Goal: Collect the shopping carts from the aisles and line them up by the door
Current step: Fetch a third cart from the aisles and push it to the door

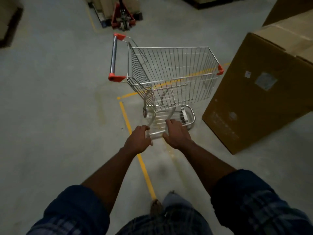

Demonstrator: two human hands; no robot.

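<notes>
far left we've got bare concrete floor (50, 99), and up top a red pallet jack (122, 17) parked against stacked goods. moving in, a yellow line (144, 168) runs up the floor toward us, passing under our left forearm. here's the left hand (138, 141), fingers curled round the near corner of the lower frame (191, 114) of the shopping cart (172, 68). it's holding that tube. the cart sits mid-floor straight ahead of us, wire basket silver, its orange-capped handle (113, 55) off to the left side and the lower frame nearest us. next, the right hand (177, 134), laid over the same frame just beside the left, fingers spread fairly straight across the bars; whether it truly grips, we can't tell, the shot is blurred. and on the right, a big cardboard box (254, 99) stands on the floor, just beside the basket's orange corner.
</notes>
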